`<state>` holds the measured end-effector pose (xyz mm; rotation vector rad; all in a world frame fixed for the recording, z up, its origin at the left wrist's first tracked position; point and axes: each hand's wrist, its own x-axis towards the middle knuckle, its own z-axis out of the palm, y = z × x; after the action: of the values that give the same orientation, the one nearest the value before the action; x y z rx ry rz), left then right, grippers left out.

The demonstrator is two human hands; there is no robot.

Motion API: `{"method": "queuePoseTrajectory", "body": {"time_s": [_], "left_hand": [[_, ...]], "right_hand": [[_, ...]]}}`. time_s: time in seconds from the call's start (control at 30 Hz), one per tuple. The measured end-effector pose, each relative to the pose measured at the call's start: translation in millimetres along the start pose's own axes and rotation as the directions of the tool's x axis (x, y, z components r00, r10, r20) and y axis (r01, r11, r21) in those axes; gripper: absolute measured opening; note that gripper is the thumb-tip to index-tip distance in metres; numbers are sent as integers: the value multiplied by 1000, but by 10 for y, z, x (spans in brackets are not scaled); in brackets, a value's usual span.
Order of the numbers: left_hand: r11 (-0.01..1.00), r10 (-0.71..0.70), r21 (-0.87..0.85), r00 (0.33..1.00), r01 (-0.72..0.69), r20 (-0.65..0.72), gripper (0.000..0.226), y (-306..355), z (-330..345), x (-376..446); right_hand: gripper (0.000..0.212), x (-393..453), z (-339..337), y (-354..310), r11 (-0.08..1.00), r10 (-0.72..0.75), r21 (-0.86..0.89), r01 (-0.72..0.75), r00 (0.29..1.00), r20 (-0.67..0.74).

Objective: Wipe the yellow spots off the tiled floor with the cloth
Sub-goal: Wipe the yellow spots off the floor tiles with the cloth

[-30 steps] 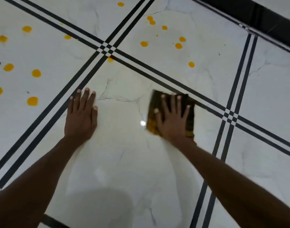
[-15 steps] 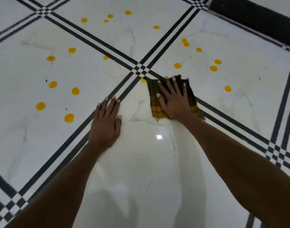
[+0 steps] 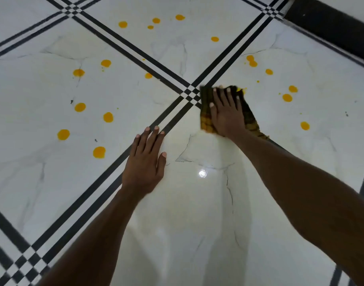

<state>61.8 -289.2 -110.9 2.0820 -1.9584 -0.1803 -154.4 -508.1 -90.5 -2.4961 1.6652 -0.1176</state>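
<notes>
My right hand lies flat on the cloth, fingers straight and spread, pressing it to the tiled floor just right of the crossing of the black grout lines. My left hand rests flat on the floor as a support, fingers straight, holding nothing.

Risks, as I judge them:
1. The cloth's far edge touches a yellow smear. The cloth is already stained yellow; a loaded cloth may spread pigment instead of lifting it.
2. The cloth is pressed, not gripped. A fast stroke may let it bunch or slip from under my palm.
3. Many yellow spots lie well apart on three tiles; those to the left sit near my support hand, which could smudge them if shifted.
</notes>
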Motion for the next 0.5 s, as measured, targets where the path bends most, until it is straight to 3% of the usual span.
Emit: {"method": "queuePoseTrajectory", "body": {"time_s": [0.03,0.07,0.17,0.23,0.33,0.4,0.47,0.5], "left_hand": [[1000,4,-2,1000,-4,0,61,-3,2,2],[1000,5,-2,1000,-5,-3,60,-11,7,-4],[1000,10,-1,1000,-10,-12,58,-18,9,5],[1000,-5,-11,1000,5,-15,57,-8,-6,-15],[1000,1,-26,1000,-1,-13,58,-5,-15,-14],[1000,0,-22,1000,0,-16,59,-6,2,-12],[1000,-2,-18,1000,2,-20,59,-4,1,-15],[1000,-1,-18,1000,1,-20,59,-2,-1,-18]], "right_hand": [[68,119,4,-160,998,66,25,-66,998,-4],[68,160,31,-373,999,38,31,-38,999,7],[63,-230,160,-820,958,-286,-6,286,958,17],[59,-794,160,-734,901,-431,-35,433,901,53],[62,-1309,-9,-110,843,-527,-33,537,837,146],[63,-1162,-77,237,877,-468,-55,478,874,127],[65,-809,-68,199,982,-183,-37,185,982,36],[66,-644,-38,53,1000,-26,-12,27,1000,7]]}}
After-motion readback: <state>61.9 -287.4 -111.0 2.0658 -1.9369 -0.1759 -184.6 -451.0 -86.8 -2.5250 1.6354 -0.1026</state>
